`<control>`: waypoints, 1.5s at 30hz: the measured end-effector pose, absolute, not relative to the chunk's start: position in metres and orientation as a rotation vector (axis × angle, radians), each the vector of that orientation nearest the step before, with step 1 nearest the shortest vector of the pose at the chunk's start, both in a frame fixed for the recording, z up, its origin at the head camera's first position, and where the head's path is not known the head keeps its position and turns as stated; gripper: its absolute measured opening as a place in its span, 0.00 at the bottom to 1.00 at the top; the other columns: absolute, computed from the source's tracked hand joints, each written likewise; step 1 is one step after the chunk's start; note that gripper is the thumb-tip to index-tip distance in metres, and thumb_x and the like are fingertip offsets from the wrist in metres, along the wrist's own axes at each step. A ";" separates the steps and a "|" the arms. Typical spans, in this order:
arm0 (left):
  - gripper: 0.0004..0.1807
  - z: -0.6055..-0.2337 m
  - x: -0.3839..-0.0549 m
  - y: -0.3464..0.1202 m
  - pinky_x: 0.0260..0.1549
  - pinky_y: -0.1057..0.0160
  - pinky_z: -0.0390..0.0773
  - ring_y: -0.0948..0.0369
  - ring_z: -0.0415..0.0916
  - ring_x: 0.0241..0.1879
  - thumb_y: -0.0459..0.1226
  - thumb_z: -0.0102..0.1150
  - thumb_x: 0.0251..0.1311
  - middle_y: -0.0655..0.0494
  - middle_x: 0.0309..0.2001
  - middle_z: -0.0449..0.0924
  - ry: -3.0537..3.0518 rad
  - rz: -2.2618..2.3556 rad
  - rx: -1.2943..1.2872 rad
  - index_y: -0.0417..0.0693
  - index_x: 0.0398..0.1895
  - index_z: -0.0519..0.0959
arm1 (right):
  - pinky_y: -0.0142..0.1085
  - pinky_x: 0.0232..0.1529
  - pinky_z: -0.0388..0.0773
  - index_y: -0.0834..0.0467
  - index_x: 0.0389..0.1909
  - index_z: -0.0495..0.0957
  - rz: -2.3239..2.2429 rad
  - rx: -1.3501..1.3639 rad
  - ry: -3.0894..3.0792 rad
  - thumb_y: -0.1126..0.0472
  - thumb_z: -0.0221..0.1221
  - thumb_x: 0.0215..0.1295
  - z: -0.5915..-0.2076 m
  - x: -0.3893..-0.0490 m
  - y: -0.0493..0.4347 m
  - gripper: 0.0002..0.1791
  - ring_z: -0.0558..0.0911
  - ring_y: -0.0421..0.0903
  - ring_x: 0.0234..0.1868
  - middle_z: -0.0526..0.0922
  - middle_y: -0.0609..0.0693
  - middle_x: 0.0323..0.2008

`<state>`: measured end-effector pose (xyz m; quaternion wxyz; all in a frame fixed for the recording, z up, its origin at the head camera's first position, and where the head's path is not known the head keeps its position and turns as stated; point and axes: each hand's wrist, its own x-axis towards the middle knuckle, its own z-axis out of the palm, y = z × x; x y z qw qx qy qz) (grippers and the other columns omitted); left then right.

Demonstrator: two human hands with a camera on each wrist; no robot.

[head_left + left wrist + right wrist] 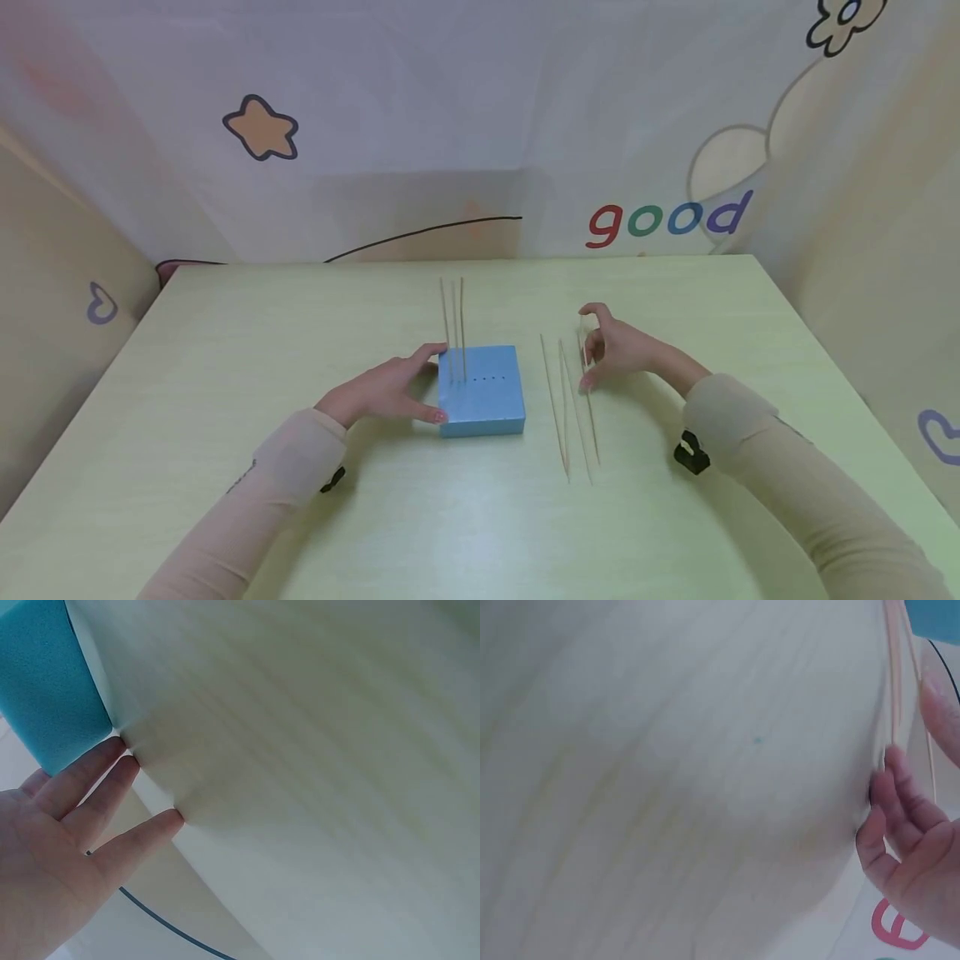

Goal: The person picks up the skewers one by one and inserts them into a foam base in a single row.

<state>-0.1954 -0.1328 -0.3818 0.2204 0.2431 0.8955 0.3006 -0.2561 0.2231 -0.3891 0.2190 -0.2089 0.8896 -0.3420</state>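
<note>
A blue foam block has a row of small holes across its top. Several thin wooden sticks stand upright at its left side. My left hand rests along the block's left edge, thumb at the near corner and index finger at the far one. In the left wrist view its other fingers stretch out against the tabletop. Right of the block, several more sticks lie roughly side by side. My right hand, fingers bent, holds the rightmost stick with its fingertips near the upper end.
The pale wood-grain table ends at a printed cloth backdrop with a star and the word "good". Cloth also hangs at both sides. A dark wrist device shows under the right cuff.
</note>
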 end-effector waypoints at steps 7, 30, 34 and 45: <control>0.56 -0.381 -0.197 -0.134 0.61 0.50 0.55 0.51 0.57 0.63 0.54 0.67 0.43 0.46 0.66 0.57 2.473 0.833 0.680 0.53 0.70 0.44 | 0.35 0.44 0.74 0.63 0.65 0.36 -1.216 -0.376 2.323 0.70 0.64 0.52 -0.390 -0.253 0.233 0.51 0.80 0.48 0.31 0.79 0.53 0.27; 0.55 -0.384 -0.198 -0.132 0.61 0.50 0.55 0.51 0.58 0.63 0.54 0.68 0.43 0.46 0.65 0.58 2.464 0.849 0.706 0.52 0.70 0.45 | 0.33 0.33 0.76 0.60 0.65 0.48 -1.634 -0.362 2.309 0.74 0.55 0.59 -0.361 -0.224 0.237 0.36 0.82 0.45 0.31 0.80 0.49 0.28; 0.55 -0.384 -0.198 -0.132 0.61 0.50 0.54 0.51 0.56 0.64 0.53 0.68 0.43 0.46 0.66 0.58 2.464 0.852 0.699 0.53 0.70 0.44 | 0.31 0.29 0.74 0.68 0.51 0.61 -1.635 -0.388 2.345 0.73 0.55 0.60 -0.356 -0.220 0.233 0.20 0.82 0.43 0.31 0.81 0.47 0.28; 0.55 -0.383 -0.197 -0.133 0.61 0.50 0.55 0.50 0.57 0.63 0.52 0.68 0.43 0.45 0.65 0.58 2.473 0.830 0.686 0.52 0.70 0.44 | 0.30 0.24 0.73 0.64 0.38 0.72 -1.694 -0.443 2.467 0.65 0.61 0.57 -0.347 -0.211 0.222 0.10 0.82 0.40 0.29 0.83 0.44 0.26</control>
